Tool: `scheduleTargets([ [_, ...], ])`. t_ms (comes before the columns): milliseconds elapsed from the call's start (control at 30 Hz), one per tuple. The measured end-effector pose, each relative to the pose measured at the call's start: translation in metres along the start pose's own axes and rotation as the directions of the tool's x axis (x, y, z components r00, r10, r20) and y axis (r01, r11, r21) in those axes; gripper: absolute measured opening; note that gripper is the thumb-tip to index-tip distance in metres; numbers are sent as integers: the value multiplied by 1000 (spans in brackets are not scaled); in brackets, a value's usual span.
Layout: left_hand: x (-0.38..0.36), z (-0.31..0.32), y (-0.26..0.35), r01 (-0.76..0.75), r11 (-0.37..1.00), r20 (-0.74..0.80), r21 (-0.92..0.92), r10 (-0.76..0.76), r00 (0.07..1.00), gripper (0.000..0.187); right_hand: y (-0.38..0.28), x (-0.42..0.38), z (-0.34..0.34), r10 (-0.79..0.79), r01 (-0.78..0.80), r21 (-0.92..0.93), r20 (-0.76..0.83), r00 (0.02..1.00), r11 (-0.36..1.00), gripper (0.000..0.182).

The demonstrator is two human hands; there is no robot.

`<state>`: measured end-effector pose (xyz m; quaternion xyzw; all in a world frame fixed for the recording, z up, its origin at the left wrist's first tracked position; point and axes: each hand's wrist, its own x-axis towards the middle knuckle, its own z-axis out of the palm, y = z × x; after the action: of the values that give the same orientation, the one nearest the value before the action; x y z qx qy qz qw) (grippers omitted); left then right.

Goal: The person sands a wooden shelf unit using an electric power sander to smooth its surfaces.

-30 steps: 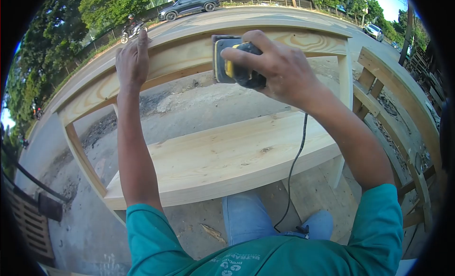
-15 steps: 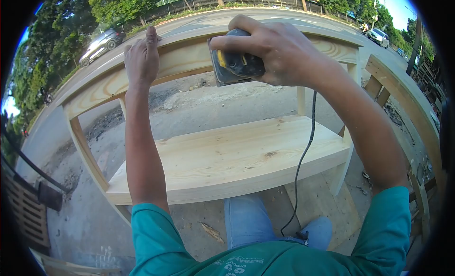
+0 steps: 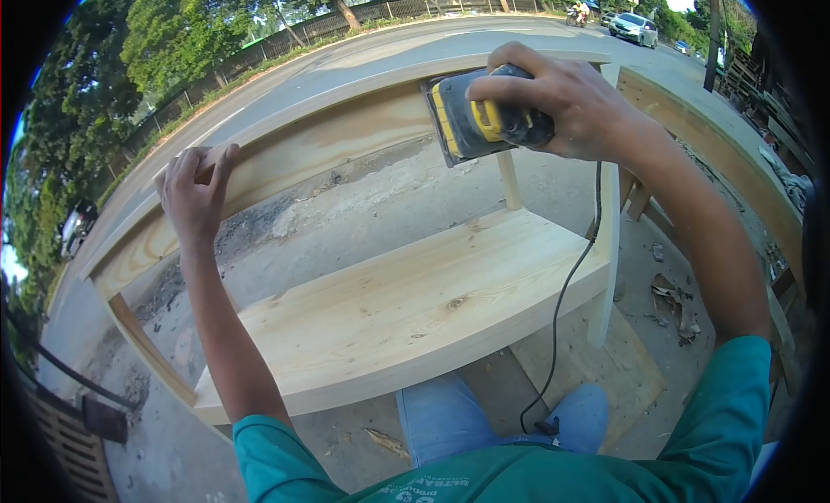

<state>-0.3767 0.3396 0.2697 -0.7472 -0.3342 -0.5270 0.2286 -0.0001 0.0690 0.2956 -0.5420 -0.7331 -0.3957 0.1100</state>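
My right hand [image 3: 577,104] is wrapped round a black and yellow electric sander [image 3: 471,114]. The sander is tilted, its flat pad against or very close to the front board [image 3: 337,138] of a pale wooden table frame, near the right end. A black cord [image 3: 566,289] runs from it down towards my legs. Farther left, my left hand [image 3: 195,192] grips the top edge of the same board, fingers hooked over it and thumb on the near side. Below, the frame's wide lower shelf [image 3: 380,308] shows knots in bare wood.
Another wooden frame [image 3: 709,144] stands close on the right. A thin board [image 3: 618,378] lies on the ground by my knees, with scraps [image 3: 674,304] to its right. Beyond the table runs a road [image 3: 415,49] with a car [image 3: 634,28] and a motorcycle [image 3: 577,15].
The sander in my right hand has moved right along the board and turned to show more of its yellow side. My left hand has shifted left along the edge. The view has also turned.
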Motion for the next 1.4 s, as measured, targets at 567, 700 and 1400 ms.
scheduleTargets([
  [567,-3,12,10,-7,993,-81,117,17,997,38,124,-135,-6,311,-313,148,37,950,938,86],
  [700,-4,16,7,-8,993,-96,118,19,995,37,87,-94,-1,200,-202,83,26,979,976,91],
  [1400,-4,14,13,-37,994,-169,98,53,984,33,84,-76,-5,126,-127,9,53,991,992,92],
])
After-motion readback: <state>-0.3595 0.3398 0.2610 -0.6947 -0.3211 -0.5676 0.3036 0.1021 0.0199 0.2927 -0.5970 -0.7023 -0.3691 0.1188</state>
